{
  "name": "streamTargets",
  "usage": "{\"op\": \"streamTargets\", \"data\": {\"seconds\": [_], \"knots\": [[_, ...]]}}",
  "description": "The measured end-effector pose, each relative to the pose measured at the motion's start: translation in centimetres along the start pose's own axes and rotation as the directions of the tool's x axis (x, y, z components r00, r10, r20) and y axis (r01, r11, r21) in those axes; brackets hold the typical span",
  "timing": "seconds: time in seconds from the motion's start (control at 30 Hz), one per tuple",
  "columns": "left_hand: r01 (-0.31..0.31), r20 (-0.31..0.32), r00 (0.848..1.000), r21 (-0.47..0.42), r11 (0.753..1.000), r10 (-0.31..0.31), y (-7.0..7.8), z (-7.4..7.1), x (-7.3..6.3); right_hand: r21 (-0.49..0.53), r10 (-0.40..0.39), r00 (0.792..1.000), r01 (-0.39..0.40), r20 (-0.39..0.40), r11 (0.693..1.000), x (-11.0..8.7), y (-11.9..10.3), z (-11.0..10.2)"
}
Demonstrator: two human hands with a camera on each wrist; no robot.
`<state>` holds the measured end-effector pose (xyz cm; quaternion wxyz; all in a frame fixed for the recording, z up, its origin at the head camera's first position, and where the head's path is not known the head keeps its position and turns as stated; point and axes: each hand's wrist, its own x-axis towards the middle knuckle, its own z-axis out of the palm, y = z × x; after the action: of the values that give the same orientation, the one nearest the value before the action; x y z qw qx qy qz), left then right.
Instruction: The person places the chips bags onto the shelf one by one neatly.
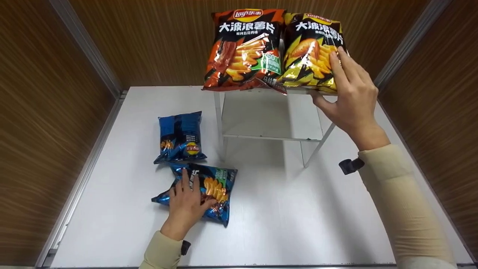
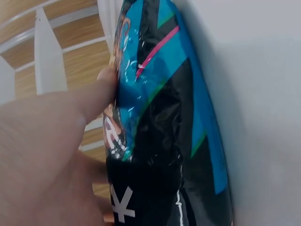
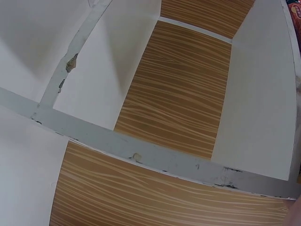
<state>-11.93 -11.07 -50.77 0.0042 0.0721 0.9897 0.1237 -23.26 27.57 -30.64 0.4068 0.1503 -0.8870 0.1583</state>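
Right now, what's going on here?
A person is handling chip bags with both hands. The left grip rests on the front blue bag, which is on the white surface. The right grip is on the yellow bag up on the white rack, its thumb near the bag's lower edge. The red bag sits beside the yellow one, and the other blue bag lies untouched farther back.

Wood-grain walls (image 1: 41,130) flank a white tabletop (image 1: 283,228) at 9, 12 and 3 o'clock; a white shelf stand (image 1: 257,119) occupies its 12 o'clock side.
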Motion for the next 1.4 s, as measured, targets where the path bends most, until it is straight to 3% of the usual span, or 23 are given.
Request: {"op": "streamTargets", "data": {"seconds": [0.23, 0.53, 0.83, 1.1, 1.2, 1.4], "knots": [[-0.093, 0.098, 0.990, -0.092, 0.991, 0.102, 0.24, -0.14, 0.39, -0.004, 0.002, 1.000, -0.002, 0.006, 1.000, -0.09, 0.01, 0.03], [-0.208, 0.169, 0.957, -0.162, 0.965, 0.235, 0.25, -0.38, 0.81, -0.016, -0.008, 1.000, 0.008, -0.001, 1.000, -0.07, 0.10, -0.07], [-0.413, 0.055, 0.904, -0.146, 0.899, 0.424, -0.05, -0.34, 0.60, -0.051, -0.047, 0.999, 0.047, -0.001, 0.998, 0.07, 0.19, -0.11], [-0.473, -0.017, 0.881, -0.043, 0.880, 0.473, 0.11, -0.52, 0.22, -0.060, -0.046, 0.999, 0.046, 0.004, 0.997, 0.07, 0.27, -0.11], [-0.485, -0.014, 0.874, -0.031, 0.874, 0.485, 0.19, -0.63, 0.11, -0.058, -0.039, 0.999, 0.040, 0.009, 0.998, 0.04, 0.27, -0.09], [-0.489, 0.066, 0.868, -0.063, 0.870, 0.492, 0.13, -0.97, 0.07, -0.070, -0.037, 0.999, 0.039, 0.023, 0.997, 0.01, 0.18, -0.15]]}}
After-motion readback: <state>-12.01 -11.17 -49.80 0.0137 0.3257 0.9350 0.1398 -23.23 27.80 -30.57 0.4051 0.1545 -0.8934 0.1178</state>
